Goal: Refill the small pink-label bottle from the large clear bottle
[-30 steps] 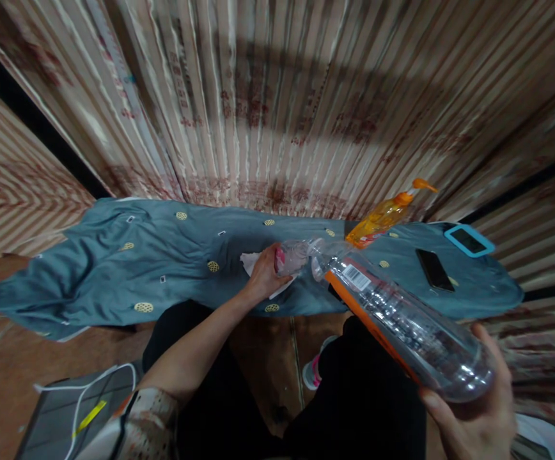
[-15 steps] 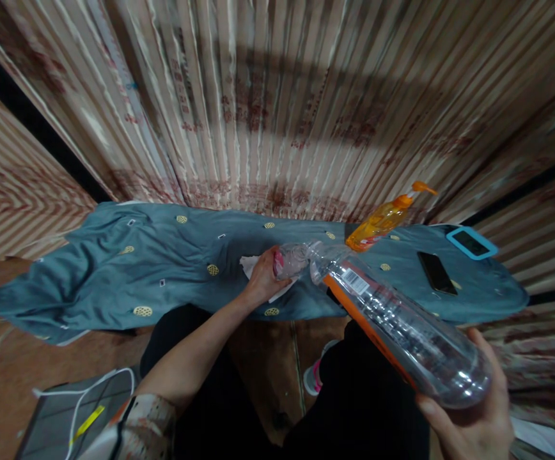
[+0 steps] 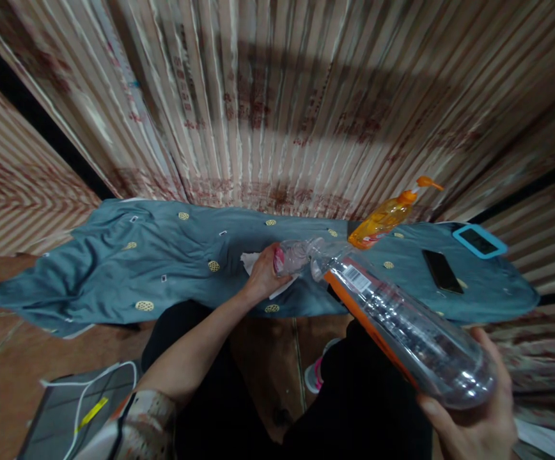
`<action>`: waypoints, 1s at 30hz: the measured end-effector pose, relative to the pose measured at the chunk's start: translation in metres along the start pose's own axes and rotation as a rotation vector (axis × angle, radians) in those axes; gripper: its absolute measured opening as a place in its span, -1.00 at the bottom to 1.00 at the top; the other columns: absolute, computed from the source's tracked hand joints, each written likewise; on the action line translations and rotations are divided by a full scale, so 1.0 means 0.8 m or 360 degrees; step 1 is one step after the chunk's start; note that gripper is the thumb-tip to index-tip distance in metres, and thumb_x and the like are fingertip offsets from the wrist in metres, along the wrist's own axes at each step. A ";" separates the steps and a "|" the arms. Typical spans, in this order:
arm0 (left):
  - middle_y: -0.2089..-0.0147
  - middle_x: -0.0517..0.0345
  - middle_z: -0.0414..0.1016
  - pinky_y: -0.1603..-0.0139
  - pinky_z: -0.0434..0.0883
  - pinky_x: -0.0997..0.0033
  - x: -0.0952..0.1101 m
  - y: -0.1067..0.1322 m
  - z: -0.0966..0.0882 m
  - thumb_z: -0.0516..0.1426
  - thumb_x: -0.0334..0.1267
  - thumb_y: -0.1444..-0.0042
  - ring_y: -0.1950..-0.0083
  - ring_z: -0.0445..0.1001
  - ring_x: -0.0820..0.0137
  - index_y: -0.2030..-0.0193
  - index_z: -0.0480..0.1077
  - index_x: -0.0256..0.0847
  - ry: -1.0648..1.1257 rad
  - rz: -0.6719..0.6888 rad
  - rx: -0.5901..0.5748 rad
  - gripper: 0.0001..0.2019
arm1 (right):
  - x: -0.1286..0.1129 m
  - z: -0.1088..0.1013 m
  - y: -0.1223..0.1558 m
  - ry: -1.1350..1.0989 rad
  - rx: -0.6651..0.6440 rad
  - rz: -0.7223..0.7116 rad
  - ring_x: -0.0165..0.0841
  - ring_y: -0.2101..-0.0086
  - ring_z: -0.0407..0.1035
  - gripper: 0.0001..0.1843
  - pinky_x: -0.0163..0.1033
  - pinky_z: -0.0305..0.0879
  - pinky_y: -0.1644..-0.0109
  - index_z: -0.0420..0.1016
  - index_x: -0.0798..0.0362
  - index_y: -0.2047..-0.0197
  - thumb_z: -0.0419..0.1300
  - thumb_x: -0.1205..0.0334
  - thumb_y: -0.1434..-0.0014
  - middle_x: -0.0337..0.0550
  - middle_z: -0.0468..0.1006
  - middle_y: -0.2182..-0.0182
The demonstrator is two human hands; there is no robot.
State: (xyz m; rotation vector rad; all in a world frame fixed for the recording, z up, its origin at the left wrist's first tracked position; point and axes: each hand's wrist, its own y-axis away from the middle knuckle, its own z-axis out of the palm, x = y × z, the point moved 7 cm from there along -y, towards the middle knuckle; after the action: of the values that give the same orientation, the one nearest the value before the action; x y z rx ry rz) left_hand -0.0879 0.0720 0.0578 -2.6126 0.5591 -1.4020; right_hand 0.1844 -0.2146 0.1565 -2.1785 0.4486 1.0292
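My right hand (image 3: 479, 402) is wrapped round the base of a large clear plastic bottle (image 3: 402, 326) with an orange label and a barcode. The bottle is tilted, its mouth lower on the cloth side and pointing left. Closed round a small clear plastic bottle (image 3: 295, 254) with a pinkish band is my left hand (image 3: 265, 275), above the cloth. The two bottle mouths meet or nearly meet; whether they touch, or whether liquid passes between them, I cannot tell. A white tissue (image 3: 283, 289) lies under my left hand, partly hidden by it.
A teal patterned cloth (image 3: 186, 255) covers the long narrow table. An orange pump bottle (image 3: 383, 218) stands at the back, with a dark phone (image 3: 442, 271) and a blue-framed device (image 3: 479, 241) to its right. Striped curtains (image 3: 277, 115) hang behind. A grey box (image 3: 73, 409) sits at lower left.
The view has shifted very slightly. Both hands keep their hold, and the two bottles stay mouth to mouth in nearly the same pose.
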 end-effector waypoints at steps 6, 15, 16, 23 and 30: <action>-0.39 -0.20 0.58 -0.52 0.52 -0.24 -0.001 -0.002 0.000 0.56 -0.30 0.09 -0.45 0.59 -0.13 -0.40 0.33 -0.16 0.0020 0.0007 0.0001 -0.09 | -0.011 0.001 -0.001 -0.0039 0.0003 0.0033 0.35 -0.56 0.07 0.35 0.58 -0.13 -0.63 0.08 -0.04 -0.73 0.54 -0.40 -0.12 0.11 0.12 -0.65; -0.32 -0.09 0.61 -0.43 0.60 -0.16 -0.009 -0.004 0.001 0.57 -0.25 0.10 -0.37 0.64 -0.09 -0.37 0.36 -0.13 0.0014 0.0055 0.0065 -0.11 | 0.001 -0.002 0.000 -0.0028 0.0075 -0.0101 0.24 -0.47 0.25 0.24 0.52 -0.07 -0.64 0.18 -0.04 -0.70 0.55 -0.27 -0.13 0.07 0.30 -0.56; -0.32 -0.09 0.62 -0.43 0.60 -0.16 -0.009 -0.004 0.001 0.57 -0.25 0.11 -0.37 0.64 -0.09 -0.37 0.36 -0.13 0.0014 0.0060 0.0064 -0.11 | 0.002 -0.002 0.000 -0.0037 0.0069 -0.0104 0.23 -0.47 0.24 0.24 0.51 -0.06 -0.64 0.18 -0.03 -0.70 0.56 -0.25 -0.14 0.07 0.29 -0.57; -0.38 -0.18 0.58 -0.49 0.55 -0.18 -0.012 -0.004 0.003 0.54 -0.28 0.11 -0.42 0.61 -0.13 -0.40 0.31 -0.17 0.0018 0.0016 0.0034 -0.09 | -0.012 0.000 0.001 -0.0013 0.0100 -0.0151 0.21 -0.46 0.24 0.17 0.46 -0.17 -0.66 0.25 -0.02 -0.68 0.57 -0.19 -0.16 0.07 0.36 -0.51; -0.32 -0.12 0.62 -0.43 0.59 -0.16 -0.011 -0.004 0.000 0.54 -0.27 0.11 -0.36 0.65 -0.11 -0.38 0.33 -0.14 0.0015 0.0005 0.0056 -0.11 | -0.018 0.002 0.007 -0.0068 0.0103 -0.0172 0.16 -0.46 0.24 0.18 0.41 -0.10 -0.66 0.22 -0.08 -0.69 0.58 -0.18 -0.16 0.05 0.36 -0.50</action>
State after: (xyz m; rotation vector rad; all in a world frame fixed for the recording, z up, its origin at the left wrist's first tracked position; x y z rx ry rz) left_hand -0.0911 0.0783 0.0519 -2.5777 0.5345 -1.4109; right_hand 0.1715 -0.2168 0.1644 -2.0957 0.3359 0.9872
